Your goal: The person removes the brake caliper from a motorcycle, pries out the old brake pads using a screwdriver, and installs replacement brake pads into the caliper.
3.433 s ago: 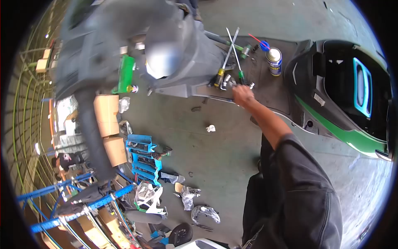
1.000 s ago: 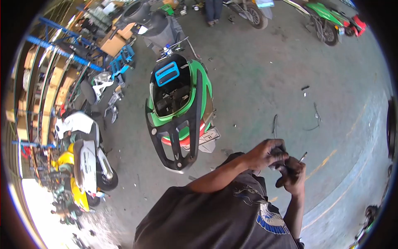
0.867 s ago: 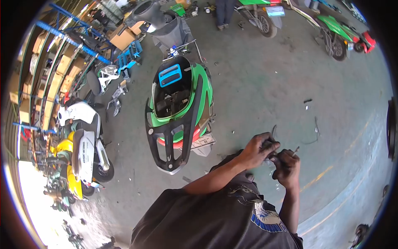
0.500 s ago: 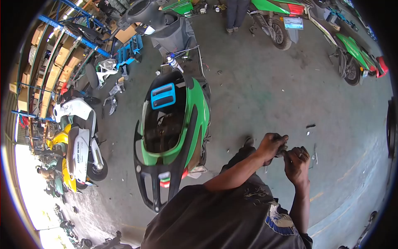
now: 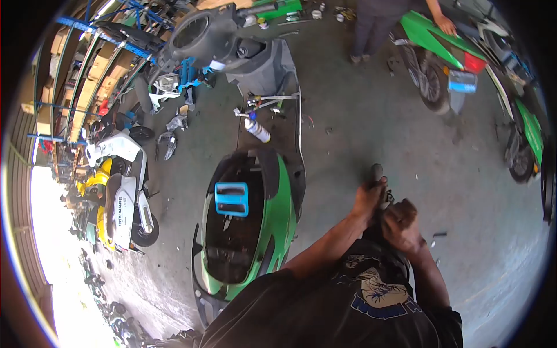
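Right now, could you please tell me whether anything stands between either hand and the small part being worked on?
Nothing visible does: the left hand and the right hand are both right at the small part, though fingers hide much of it.

Obscured items, head view.
Small part [image 5: 387, 198] between the fingers: mostly covered, type indeterminate. Right hand [image 5: 401, 225]: blurred, grip unclear. Beyond the fingers: second person [image 5: 372, 26] cut off by top edge.
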### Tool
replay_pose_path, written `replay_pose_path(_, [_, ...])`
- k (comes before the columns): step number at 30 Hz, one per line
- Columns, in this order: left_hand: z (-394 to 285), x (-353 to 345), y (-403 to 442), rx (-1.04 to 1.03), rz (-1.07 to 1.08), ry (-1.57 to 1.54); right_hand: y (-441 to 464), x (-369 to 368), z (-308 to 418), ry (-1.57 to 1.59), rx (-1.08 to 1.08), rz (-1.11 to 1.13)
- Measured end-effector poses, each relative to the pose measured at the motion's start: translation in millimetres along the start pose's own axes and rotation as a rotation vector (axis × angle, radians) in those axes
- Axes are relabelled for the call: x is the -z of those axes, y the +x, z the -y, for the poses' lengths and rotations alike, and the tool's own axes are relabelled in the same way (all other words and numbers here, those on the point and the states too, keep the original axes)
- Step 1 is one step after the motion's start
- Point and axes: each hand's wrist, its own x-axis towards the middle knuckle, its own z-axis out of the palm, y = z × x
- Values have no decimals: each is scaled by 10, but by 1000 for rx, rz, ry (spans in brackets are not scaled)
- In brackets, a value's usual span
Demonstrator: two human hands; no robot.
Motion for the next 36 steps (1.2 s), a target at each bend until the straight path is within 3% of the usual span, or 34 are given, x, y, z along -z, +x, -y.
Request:
replay_pose_path(4, [-609,-162,1125,28,-22,-198,958,-265,-1097,129,168,90])
replay_pose_path(6, [-1001,-221,1470,54,-24,-372,1420,-398,-1505,163,115,60])
replay_pose_path(10, [-1932,-395,1880,-12,28,-513,2420,-389,-2015,286,-223,317])
replay_pose_path(11, [-2138,-414,1973,-123,5,-382,2651,-400,-2122,378,-351,427])
replay_pose_path(12, [-2325,-440,2086,-229,-23,-249,2872,-434,-2225,380,-326,452])
replay_pose_path(14, [-2675,-523,2338,-269,-31,-178,3247,-552,-2436,542,-288,349])
replay_pose_path(18, [-3042,-532,3174,-341,-55,-45,3650,-1050,-3116,569,-281,385])
replay_pose_path(20, [-3104,-429,3685,-337,4,-140,4024,-1204,-3408,315,-82,146])
replay_pose_path(21, [-3213,-401,3875,-331,50,-79,4295,-1241,-3517,324,-55,161])
replay_pose_path(23, [-3450,-341,4154,-347,55,-58,4867,-1263,-3676,460,-466,651])
replay_pose_path(26, [-3736,-223,4394,-539,19,-50,5353,-1556,-3870,557,-362,775])
replay_pose_path(30, [-3798,-92,4591,-363,-53,-455,5675,-1992,-4125,615,-251,986])
replay_pose_path(32, [-3856,-123,4674,-306,-399,-454,5682,-2232,-4261,527,89,879])
replay_pose_path(33, [-3879,-103,4708,-279,-517,-459,5757,-2263,-4249,530,96,907])
replay_pose_path(35, [-3885,-2,4791,-53,-465,-955,6087,-2251,-4003,264,480,925])
replay_pose_path(36, [-3530,12,5006,-51,-459,-974,6084,-2274,-4015,253,487,941])
